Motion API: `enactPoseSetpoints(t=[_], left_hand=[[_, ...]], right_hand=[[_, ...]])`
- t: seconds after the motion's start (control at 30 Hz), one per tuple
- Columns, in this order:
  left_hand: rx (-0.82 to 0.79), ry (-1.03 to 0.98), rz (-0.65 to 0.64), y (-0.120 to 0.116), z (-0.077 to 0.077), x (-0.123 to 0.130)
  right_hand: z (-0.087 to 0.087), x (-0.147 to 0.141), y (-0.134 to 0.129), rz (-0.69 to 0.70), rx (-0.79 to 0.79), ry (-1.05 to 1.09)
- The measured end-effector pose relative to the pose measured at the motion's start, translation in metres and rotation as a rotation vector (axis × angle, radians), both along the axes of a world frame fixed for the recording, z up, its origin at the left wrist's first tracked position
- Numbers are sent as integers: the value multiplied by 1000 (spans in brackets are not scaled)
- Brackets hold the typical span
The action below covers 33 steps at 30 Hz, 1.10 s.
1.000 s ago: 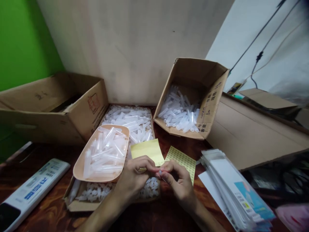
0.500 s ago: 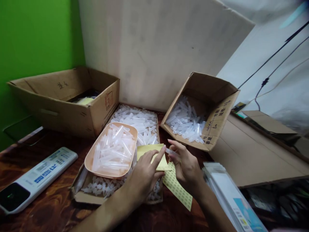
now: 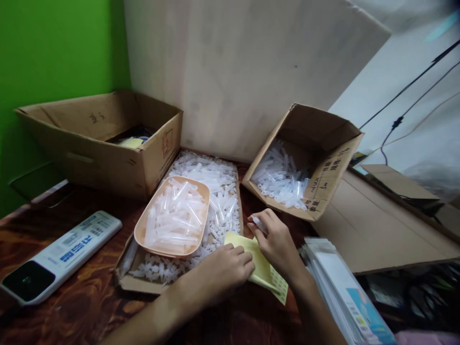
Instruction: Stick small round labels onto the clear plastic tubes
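Since half a second ago the left hand has dropped flat, fingers together, onto the yellow sheet at the near bench edge. Just beyond, the right hand pinches a clear tube, its long axis seemingly pointing far-left, short of the tilted carton.
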<state>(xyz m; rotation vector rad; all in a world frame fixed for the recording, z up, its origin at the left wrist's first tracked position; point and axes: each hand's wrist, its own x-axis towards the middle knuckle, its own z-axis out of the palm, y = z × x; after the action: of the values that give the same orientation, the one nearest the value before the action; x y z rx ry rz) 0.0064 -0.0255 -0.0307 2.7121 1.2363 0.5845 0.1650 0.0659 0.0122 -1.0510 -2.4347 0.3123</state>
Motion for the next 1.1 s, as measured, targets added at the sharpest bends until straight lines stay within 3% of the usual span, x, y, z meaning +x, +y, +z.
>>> enactPoseSetpoints(t=[0.13,0.4,0.8,0.9,1.1], left_hand=[[170,20,-59,0,-1,0],[267,-33,-113,2,-6,-1],[310,-22,-97,0,-6,0],[303,-29,-97,0,-6,-1],[289,-43,-78,0,-5,2]], right_hand=[[-4,-8,12,83,-111,-100],[-14,-46,16,172,-134,-232],[-20,-45,21,181,-146,-244],[-14,-49,20,142,-126,-245],[-1,-74,34,-121,-19,-361]])
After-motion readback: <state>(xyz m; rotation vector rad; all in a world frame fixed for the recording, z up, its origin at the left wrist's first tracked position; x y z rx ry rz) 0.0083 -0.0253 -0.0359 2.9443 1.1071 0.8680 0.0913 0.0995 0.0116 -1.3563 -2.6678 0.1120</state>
